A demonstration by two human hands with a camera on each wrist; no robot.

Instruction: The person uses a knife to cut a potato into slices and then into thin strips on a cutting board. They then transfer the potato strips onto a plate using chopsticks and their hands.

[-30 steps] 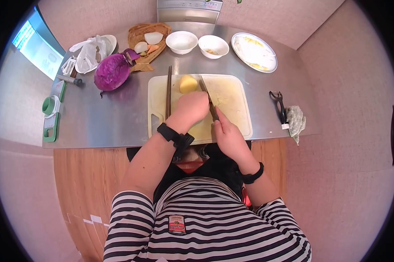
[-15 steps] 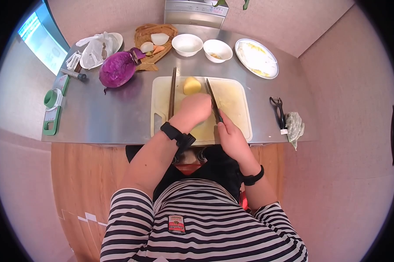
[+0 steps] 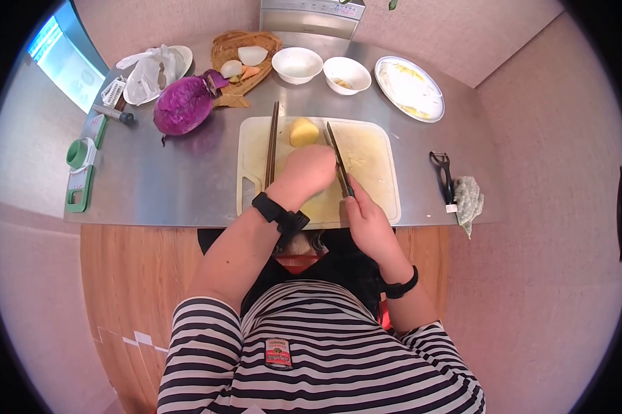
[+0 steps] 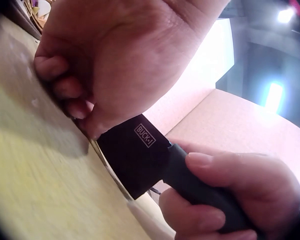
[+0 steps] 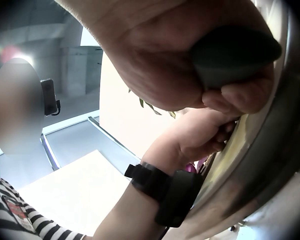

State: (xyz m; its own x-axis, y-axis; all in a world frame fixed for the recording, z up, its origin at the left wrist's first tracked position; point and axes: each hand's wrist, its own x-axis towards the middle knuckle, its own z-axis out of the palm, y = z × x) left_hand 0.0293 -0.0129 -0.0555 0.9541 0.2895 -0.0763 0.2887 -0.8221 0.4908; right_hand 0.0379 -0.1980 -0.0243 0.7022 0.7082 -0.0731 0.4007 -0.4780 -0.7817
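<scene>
On the pale cutting board (image 3: 376, 200), the left hand (image 3: 309, 169) rests with curled fingers beside the blade of a dark knife (image 3: 338, 152). In the left wrist view its fingertips (image 4: 79, 107) bend down close to the black blade (image 4: 132, 152); whether they hold anything is hidden. The right hand (image 3: 374, 224) grips the knife's handle, thumb along it, and the handle's dark end (image 5: 235, 52) shows in the right wrist view. A peeled yellow piece (image 3: 303, 132) lies beyond the left hand, and a pair of dark chopsticks (image 3: 273, 148) lies to its left.
Behind the board stand two white bowls (image 3: 297, 65), a basket (image 3: 226, 45) with cut vegetables and an oval plate (image 3: 409, 90). A purple cabbage (image 3: 183, 107) and a green-framed grater (image 3: 80, 176) are at left; a black peeler (image 3: 446, 176) lies at right.
Compared with a second ago, the knife blade sits slightly further right beside the left hand. Both hands keep their places on the board, and the head view has shifted a little.
</scene>
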